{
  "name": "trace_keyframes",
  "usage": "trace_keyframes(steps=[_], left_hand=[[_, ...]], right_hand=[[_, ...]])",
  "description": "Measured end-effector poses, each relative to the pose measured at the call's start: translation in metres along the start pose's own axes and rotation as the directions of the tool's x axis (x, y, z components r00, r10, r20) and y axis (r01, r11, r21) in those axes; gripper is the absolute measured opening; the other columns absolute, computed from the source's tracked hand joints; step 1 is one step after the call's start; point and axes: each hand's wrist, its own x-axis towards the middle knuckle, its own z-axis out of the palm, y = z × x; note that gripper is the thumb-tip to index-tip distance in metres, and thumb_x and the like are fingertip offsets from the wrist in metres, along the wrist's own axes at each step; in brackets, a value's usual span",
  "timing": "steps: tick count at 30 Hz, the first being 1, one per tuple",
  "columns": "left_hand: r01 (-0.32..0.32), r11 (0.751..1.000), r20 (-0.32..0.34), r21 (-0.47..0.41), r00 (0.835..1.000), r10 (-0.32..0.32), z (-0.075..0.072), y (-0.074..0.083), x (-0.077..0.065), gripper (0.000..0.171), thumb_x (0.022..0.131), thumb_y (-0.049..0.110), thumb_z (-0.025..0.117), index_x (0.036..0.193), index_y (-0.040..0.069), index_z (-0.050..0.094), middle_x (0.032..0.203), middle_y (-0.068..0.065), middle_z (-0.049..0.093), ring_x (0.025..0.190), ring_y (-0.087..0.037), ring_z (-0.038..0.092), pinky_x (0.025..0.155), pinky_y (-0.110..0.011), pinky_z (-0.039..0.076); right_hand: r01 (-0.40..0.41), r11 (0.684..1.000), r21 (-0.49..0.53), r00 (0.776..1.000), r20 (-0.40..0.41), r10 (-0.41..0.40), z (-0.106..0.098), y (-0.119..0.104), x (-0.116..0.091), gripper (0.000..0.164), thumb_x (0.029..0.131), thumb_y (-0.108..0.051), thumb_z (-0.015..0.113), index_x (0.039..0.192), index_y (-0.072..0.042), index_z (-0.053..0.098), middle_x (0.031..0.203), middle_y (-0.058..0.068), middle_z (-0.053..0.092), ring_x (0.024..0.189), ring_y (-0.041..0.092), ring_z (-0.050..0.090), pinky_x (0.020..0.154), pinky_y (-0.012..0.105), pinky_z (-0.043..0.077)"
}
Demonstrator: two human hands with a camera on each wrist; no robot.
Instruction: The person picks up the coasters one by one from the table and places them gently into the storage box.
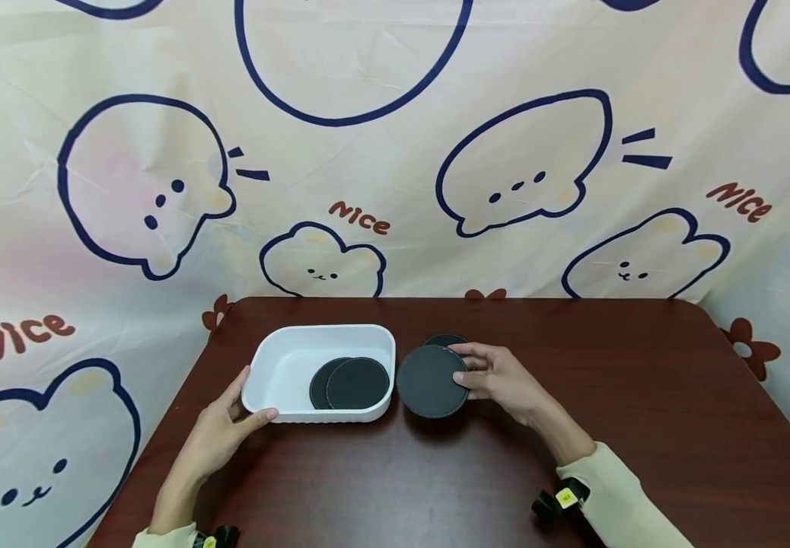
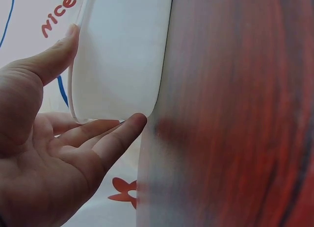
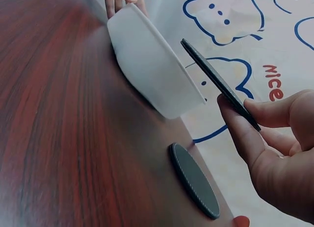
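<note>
A white plastic bin (image 1: 275,380) stands on the table, its left end held by my left hand (image 1: 211,438). The thumb lies at the rim of the near side and the fingers reach round the end wall (image 2: 117,65). Inside, toward the right, two black round coasters (image 1: 361,383) overlap. Just right of the bin, my right hand (image 1: 498,380) pinches another black coaster (image 1: 429,382) by its edge, thumb on top and fingers below. This coaster is raised and tilted in the right wrist view. Beneath and behind it, a stitched-edge coaster (image 3: 196,180) lies on the table, partly covered in the head view.
The dark brown wooden table (image 1: 641,396) extends to both sides and toward me. A pale cloth (image 1: 395,167) with blue bear outlines hangs behind its far edge. Each wrist carries a small black camera (image 1: 559,498) by a light sleeve.
</note>
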Motion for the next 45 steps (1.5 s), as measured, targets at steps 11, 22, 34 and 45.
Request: trace_keyframes(steps=[11, 22, 34, 45], left_hand=[[-0.009, 1.000, 0.007, 0.017, 1.000, 0.009, -0.001, 0.000, 0.000, 0.108, 0.098, 0.044, 0.079, 0.173, 0.007, 0.010, 0.170, -0.033, 0.033, 0.147, -0.049, 0.052, 0.104, -0.042, 0.057], [-0.004, 1.000, 0.004, 0.018, 1.000, 0.004, 0.000, 0.001, 0.000, 0.108, 0.098, 0.045, 0.079, 0.173, 0.008, 0.012, 0.170, -0.032, 0.034, 0.147, -0.048, 0.053, 0.104, -0.037, 0.057], [0.011, 1.000, 0.005, 0.019, 1.000, -0.011, 0.000, -0.001, 0.001, 0.109, 0.097, 0.046, 0.079, 0.174, 0.009, 0.011, 0.171, -0.030, 0.034, 0.146, -0.047, 0.055, 0.107, -0.045, 0.057], [0.018, 0.999, 0.006, 0.027, 1.000, -0.019, 0.000, 0.000, 0.000, 0.109, 0.098, 0.047, 0.079, 0.173, 0.009, 0.010, 0.170, -0.031, 0.034, 0.145, -0.047, 0.055, 0.107, -0.046, 0.057]], right_hand=[[0.001, 1.000, 0.008, 1.000, -0.003, -0.001, 0.006, -0.009, 0.006, 0.061, 0.105, -0.009, 0.069, 0.161, -0.003, 0.046, 0.135, 0.026, 0.066, 0.102, 0.019, 0.078, 0.088, 0.034, 0.065], [0.006, 1.000, 0.030, 1.000, -0.013, -0.005, 0.019, -0.016, 0.017, 0.059, 0.104, -0.006, 0.069, 0.159, -0.004, 0.049, 0.137, 0.025, 0.067, 0.100, 0.016, 0.078, 0.087, 0.032, 0.065], [0.018, 0.994, 0.107, 1.000, -0.005, -0.017, 0.037, -0.024, 0.032, 0.060, 0.103, -0.001, 0.066, 0.160, -0.003, 0.047, 0.145, 0.026, 0.065, 0.102, 0.015, 0.077, 0.091, 0.034, 0.064], [0.011, 0.982, 0.187, 1.000, 0.015, -0.014, 0.054, -0.027, 0.046, 0.057, 0.102, 0.002, 0.067, 0.157, 0.000, 0.050, 0.141, 0.026, 0.067, 0.102, 0.015, 0.078, 0.089, 0.031, 0.065]])
